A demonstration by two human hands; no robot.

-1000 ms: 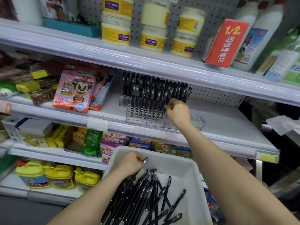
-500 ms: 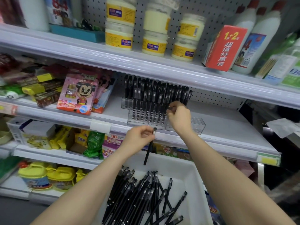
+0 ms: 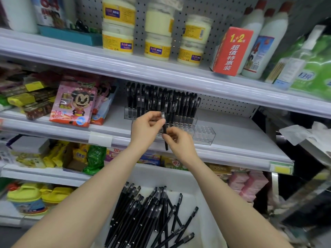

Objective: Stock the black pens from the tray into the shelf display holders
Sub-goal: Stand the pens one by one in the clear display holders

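While loose pens [image 3: 143, 217] lie heaped in the white tray [image 3: 202, 203] below, one black pen [image 3: 166, 144] stands upright just before the clear display holders [image 3: 204, 133] on the middle shelf [image 3: 238, 138], the left hand [image 3: 146, 128] pinching its upper end and the right hand [image 3: 180, 143] pinching its barrel.

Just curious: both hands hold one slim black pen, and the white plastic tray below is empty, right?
No: the head view shows the white plastic tray holding many loose black pens. The left hand and right hand do hold one slim black pen.
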